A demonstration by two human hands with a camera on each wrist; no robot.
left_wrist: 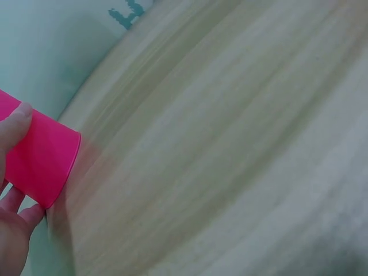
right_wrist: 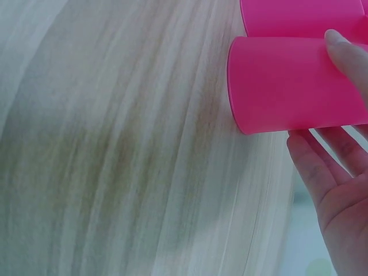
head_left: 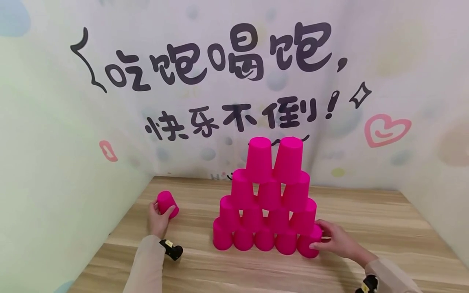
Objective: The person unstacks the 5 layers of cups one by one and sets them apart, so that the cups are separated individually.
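A lettered backdrop (head_left: pixel 220 93) is backing the wood-grained table (head_left: pixel 238 268); the left hand (head_left: pixel 159 222) is gripping a lone cup (head_left: pixel 167 203), the right hand (head_left: pixel 338 241) a stacked cup (head_left: pixel 305 246).

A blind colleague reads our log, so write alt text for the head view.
A four-row pyramid of upside-down pink cups, five at the bottom and two on top, stands on a wooden table. The right hand holds the bottom-right cup; the left hand grips a separate cup at left. Behind is a pale backdrop with dark Chinese characters.
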